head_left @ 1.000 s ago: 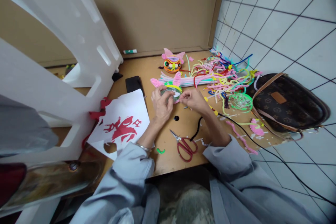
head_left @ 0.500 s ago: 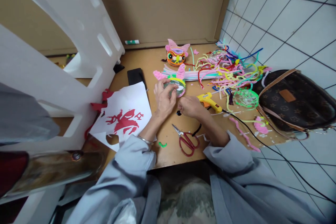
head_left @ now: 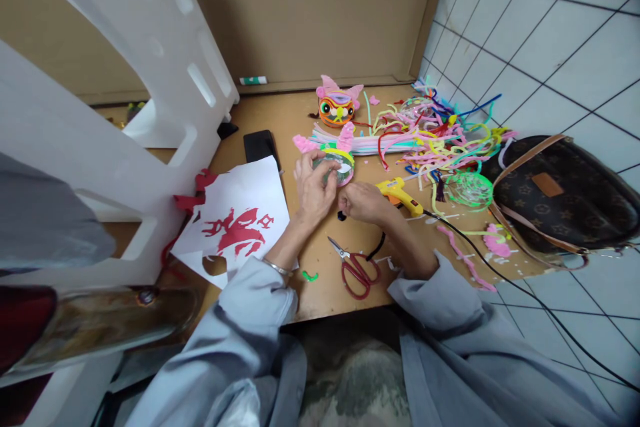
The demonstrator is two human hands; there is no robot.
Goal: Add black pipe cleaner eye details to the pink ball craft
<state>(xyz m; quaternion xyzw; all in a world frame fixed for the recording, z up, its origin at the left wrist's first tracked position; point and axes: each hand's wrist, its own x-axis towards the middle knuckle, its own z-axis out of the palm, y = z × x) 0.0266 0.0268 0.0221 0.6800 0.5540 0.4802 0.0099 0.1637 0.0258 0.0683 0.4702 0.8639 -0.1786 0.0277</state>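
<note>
My left hand [head_left: 315, 190] is closed on the side of a pipe-cleaner animal head [head_left: 345, 161] with pink ears, a yellow band and a green and white face. Just right of it, my right hand [head_left: 364, 203] is curled with its fingertips pinched near the craft's lower edge; whatever it holds is hidden. A small black round piece [head_left: 341, 216] shows under that hand. Red-handled scissors [head_left: 357, 273] lie nearer to me, blades pointing up and left. Beside my right wrist rests a yellow glue gun [head_left: 400, 195]. Behind stands a similar orange animal head [head_left: 337, 105] with pink ears.
Pipe cleaners [head_left: 450, 137] in many colours are heaped at the back right, by a brown handbag [head_left: 565, 193]. White paper [head_left: 235, 220] with red cut-outs lies left, below a black phone-like object [head_left: 261, 149]. A black cord [head_left: 520, 290] runs off right. A white plastic panel [head_left: 200, 33] stands left.
Both hands keep almost the same place and grip. The whole view has shifted very slightly; nothing was taken up or let go.
</note>
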